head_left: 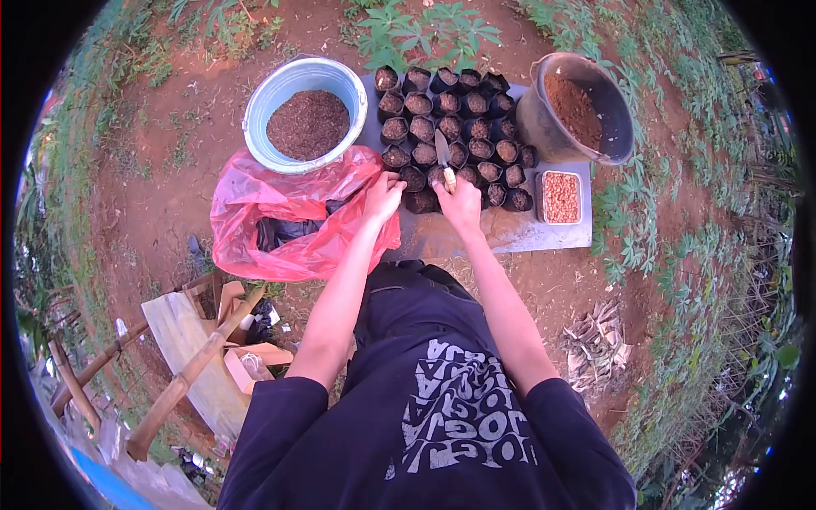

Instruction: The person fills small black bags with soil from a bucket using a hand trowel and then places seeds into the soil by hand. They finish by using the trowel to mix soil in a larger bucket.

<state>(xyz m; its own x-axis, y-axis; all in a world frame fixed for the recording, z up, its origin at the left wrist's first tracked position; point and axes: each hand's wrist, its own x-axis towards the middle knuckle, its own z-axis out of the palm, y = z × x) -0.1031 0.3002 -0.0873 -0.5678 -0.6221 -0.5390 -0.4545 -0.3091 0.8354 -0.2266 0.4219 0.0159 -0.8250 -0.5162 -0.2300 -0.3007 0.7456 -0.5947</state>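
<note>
My right hand (pixel 460 204) is closed round the handle of a small trowel (pixel 443 150), whose metal blade points away from me over the soil-filled black planting bags (pixel 448 127). My left hand (pixel 384 197) is at the front left corner of these bags, beside the pink plastic bag (pixel 246 204). Its fingers are curled together close to the rim of a planting bag (pixel 412 178); what they pinch, if anything, is hidden. The planting bags stand upright in tight rows on a grey board (pixel 557 238).
A light blue bucket (pixel 257 136) of dark soil stands at the left. Right of the rows are a dark bucket (pixel 535 127) with reddish soil and a clear tub of seeds (pixel 561 197). Bamboo poles (pixel 195 365) and a cardboard box (pixel 242 365) lie at lower left.
</note>
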